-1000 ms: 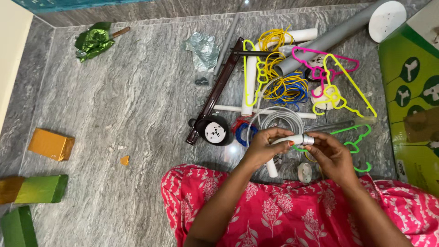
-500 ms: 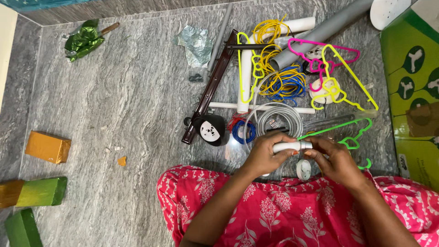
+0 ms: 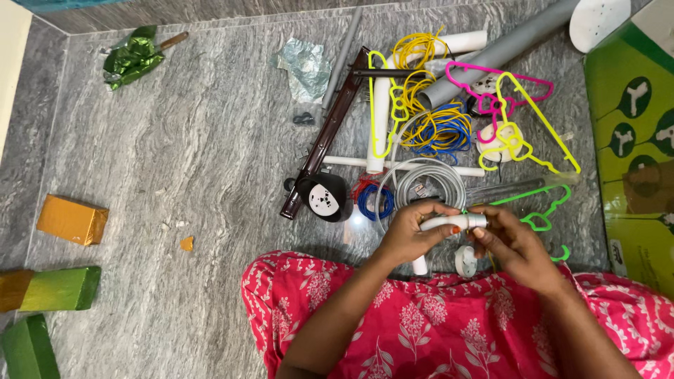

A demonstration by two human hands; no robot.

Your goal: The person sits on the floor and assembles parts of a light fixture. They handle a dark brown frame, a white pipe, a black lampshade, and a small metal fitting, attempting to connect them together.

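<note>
— On the grey veined stone floor (image 3: 210, 161), near the lap: what has changed since a second ago?

— Little. The left hand (image 3: 411, 235) and right hand (image 3: 516, 245) have stayed together over the small white tube (image 3: 453, 223), both closed around it, left on the plain end, right fingers pinching the silvery end. The view has shifted slightly; the clutter lies as it did.

— And the materials?

— The tube is smooth, round plastic. Just beyond it, a coil of grey cable (image 3: 430, 184); beside that, a glossy black socket block (image 3: 323, 198) and a small blue wire coil (image 3: 374, 200). Farther off, thin neon hangers (image 3: 523, 105), yellow wire loops (image 3: 421, 77), a long grey pipe (image 3: 498, 52). Far left, crumpled green foil (image 3: 130, 60); near left, an orange block (image 3: 72, 220).
</note>
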